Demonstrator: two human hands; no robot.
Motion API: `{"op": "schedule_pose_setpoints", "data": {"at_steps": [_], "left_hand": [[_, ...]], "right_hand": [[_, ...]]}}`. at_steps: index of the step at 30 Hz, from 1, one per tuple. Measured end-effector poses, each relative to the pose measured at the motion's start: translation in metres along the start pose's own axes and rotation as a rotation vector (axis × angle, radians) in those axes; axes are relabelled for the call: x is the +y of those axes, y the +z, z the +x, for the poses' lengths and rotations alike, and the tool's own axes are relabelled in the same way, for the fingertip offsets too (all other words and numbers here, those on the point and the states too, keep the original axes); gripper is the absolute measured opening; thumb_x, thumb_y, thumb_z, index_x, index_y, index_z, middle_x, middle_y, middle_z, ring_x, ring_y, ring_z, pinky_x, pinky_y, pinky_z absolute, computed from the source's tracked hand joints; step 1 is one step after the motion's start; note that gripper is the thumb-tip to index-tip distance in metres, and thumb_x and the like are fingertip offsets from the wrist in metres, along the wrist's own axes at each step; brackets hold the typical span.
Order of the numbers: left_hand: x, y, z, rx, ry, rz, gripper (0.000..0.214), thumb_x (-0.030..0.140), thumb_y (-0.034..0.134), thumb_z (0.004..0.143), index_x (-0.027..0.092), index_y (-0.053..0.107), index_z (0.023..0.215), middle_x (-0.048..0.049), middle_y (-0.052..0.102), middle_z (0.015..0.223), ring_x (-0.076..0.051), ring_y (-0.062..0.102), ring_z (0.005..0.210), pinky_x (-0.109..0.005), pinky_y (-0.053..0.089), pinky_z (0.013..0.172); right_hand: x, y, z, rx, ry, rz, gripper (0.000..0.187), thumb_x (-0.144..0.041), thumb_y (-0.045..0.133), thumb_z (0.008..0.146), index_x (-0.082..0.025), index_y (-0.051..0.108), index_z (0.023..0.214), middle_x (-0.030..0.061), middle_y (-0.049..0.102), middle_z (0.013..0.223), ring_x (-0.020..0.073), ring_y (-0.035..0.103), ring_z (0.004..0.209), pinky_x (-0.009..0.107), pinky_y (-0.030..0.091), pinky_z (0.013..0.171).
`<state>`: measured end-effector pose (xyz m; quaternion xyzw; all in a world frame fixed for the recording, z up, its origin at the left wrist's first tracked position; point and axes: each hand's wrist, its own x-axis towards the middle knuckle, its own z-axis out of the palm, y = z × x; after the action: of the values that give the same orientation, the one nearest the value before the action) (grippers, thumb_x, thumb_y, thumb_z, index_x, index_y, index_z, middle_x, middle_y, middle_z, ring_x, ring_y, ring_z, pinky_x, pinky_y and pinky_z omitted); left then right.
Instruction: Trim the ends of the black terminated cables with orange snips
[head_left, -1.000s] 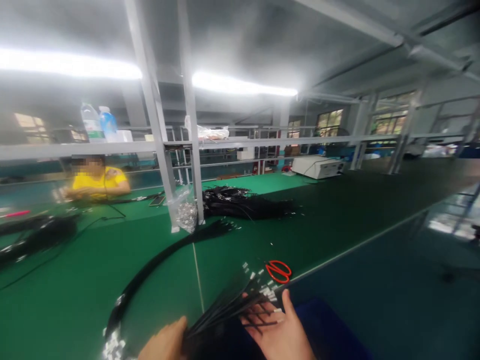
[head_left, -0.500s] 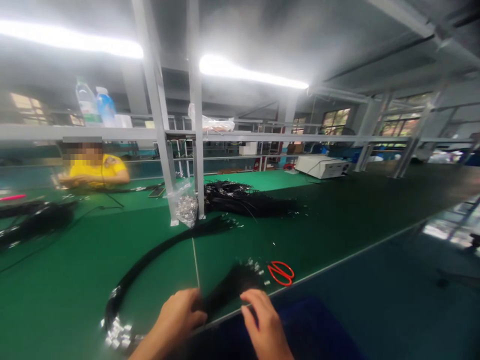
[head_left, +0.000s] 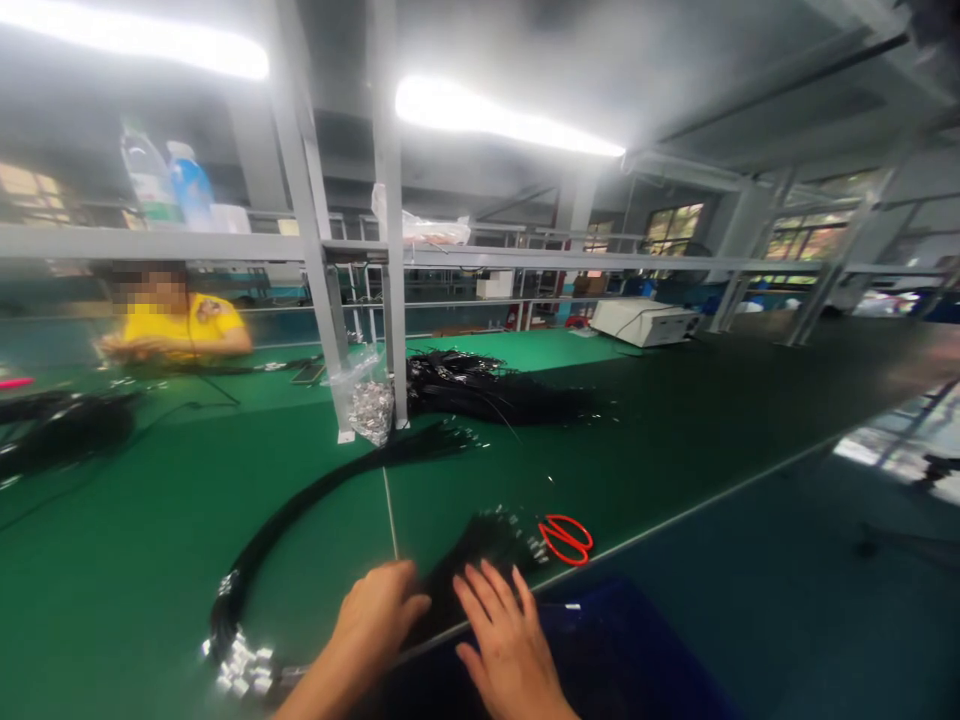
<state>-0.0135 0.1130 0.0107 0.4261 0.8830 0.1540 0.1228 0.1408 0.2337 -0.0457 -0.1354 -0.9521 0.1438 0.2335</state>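
Head view: the bundle of black cables point(head_left: 484, 538) lies at the green table's point(head_left: 315, 560) near edge. The right hand point(head_left: 506, 635) rests open over it, fingers spread; the left hand point(head_left: 381, 605) curls beside — whether gripping, I cannot tell. A clear bag point(head_left: 373, 408) — full of small silvery pieces — sits against the shelf posts point(head_left: 324, 310).

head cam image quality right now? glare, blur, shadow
Head view: ceiling lights clip to white; bottles and co-worker at left look soft. Head view, foreground: red loops read clearly, but black strands by the left hand and right hand merge into a dark mass. Head view: green bench is brighter at the back.
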Motion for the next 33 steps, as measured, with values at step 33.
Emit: {"op": "schedule_pose_setpoints", "data": {"at_steps": [33], "left_hand": [[0.041, 0.049, -0.010, 0.241, 0.182, 0.173, 0.019, 0.014, 0.046, 0.090, 0.020, 0.061, 0.079, -0.0052, 0.064, 0.082, -0.022, 0.056, 0.079, -0.035, 0.036, 0.072]], "right_hand": [[0.139, -0.075, 0.053, 0.055, 0.496, 0.173, 0.025, -0.028, 0.057, 0.089, -0.018, 0.058, 0.112, 0.0072, 0.060, 0.116, 0.0231, 0.061, 0.096, 0.044, 0.052, 0.081]]}}
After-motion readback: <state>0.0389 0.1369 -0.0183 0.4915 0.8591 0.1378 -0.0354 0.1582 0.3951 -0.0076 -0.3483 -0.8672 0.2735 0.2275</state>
